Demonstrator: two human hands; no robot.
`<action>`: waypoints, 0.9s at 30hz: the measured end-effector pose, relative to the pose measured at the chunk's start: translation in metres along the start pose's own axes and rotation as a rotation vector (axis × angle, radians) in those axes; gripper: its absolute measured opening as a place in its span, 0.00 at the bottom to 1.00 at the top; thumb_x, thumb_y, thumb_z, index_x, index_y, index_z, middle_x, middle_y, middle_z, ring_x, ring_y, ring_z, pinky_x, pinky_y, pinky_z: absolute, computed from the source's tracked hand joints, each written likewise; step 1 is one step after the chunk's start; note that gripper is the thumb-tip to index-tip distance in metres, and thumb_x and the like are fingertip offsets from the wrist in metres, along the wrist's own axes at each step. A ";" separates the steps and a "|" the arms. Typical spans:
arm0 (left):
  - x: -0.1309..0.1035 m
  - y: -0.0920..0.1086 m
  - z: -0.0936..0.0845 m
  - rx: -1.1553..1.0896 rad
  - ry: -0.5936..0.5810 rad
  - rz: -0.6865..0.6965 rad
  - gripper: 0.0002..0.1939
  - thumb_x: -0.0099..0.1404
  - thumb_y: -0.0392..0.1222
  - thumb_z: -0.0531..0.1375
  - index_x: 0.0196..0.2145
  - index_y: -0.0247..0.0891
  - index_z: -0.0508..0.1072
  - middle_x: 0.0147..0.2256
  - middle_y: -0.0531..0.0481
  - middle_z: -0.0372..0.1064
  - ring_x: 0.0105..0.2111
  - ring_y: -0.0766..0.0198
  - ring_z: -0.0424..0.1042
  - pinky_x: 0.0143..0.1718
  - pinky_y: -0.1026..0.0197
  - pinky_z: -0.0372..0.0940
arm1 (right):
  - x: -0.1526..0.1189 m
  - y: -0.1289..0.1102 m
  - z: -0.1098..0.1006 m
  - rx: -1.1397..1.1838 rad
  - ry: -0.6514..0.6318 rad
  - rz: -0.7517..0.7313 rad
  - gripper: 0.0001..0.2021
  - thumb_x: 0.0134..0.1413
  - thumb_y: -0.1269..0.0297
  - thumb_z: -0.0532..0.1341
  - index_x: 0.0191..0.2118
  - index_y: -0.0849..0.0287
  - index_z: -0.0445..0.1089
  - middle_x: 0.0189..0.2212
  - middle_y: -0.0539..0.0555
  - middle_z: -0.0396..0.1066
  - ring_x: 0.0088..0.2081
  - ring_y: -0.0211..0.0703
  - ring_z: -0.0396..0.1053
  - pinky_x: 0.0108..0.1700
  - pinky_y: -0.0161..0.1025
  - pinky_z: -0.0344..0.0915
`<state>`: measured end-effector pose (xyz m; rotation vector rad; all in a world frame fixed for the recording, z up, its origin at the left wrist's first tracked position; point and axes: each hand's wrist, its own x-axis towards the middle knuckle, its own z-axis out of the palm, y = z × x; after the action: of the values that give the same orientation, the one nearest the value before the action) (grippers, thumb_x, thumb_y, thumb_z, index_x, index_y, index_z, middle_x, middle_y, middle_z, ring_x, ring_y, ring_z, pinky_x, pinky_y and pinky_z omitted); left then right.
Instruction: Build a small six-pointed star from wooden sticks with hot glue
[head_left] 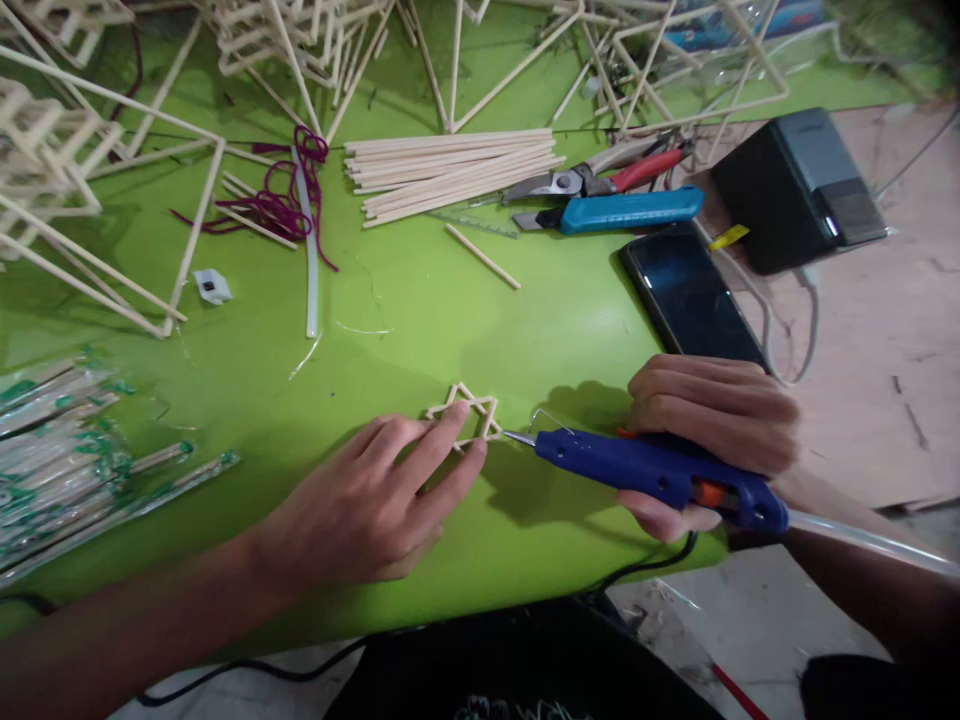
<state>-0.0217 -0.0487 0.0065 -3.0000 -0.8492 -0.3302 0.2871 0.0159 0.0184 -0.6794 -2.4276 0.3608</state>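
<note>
A small six-pointed star of thin wooden sticks (487,418) lies flat on the green tabletop (555,300). My left hand (375,495) reaches over it with fingers spread, two fingertips resting on its sticks; the thumb is hidden. My right hand (716,410) is wrapped round a blue hot glue gun (615,465) held nearly level. The gun's metal nozzle (519,438) meets or nearly meets the star's right-hand point; I cannot tell whether they touch. A clear glue stick (862,528) sticks out of the gun's back end.
Wooden sticks (450,165) lie beyond, beside pliers (600,178), a blue cutter knife (630,210) and a phone (690,290). A black box (795,190) stands right. Stick frames (195,230), purple cord (289,205) and wrapped sticks (67,450) occupy the left.
</note>
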 end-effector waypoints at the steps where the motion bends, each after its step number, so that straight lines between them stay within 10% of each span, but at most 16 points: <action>1: 0.000 0.000 0.000 0.000 0.002 0.000 0.24 0.67 0.38 0.56 0.59 0.25 0.68 0.60 0.23 0.65 0.47 0.45 0.74 0.39 0.48 0.69 | 0.000 -0.001 0.000 -0.010 -0.002 0.005 0.10 0.47 0.57 0.65 0.28 0.56 0.64 0.18 0.53 0.64 0.21 0.46 0.66 0.24 0.44 0.66; 27: 0.000 -0.001 -0.001 0.012 0.009 -0.005 0.24 0.67 0.39 0.56 0.59 0.26 0.69 0.59 0.26 0.66 0.44 0.48 0.74 0.39 0.49 0.70 | 0.000 0.004 -0.002 -0.046 -0.065 -0.145 0.15 0.58 0.54 0.62 0.35 0.64 0.74 0.27 0.60 0.78 0.32 0.47 0.78 0.34 0.43 0.77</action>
<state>-0.0223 -0.0483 0.0072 -2.9836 -0.8551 -0.3363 0.2894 0.0190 0.0182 -0.5139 -2.5360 0.2727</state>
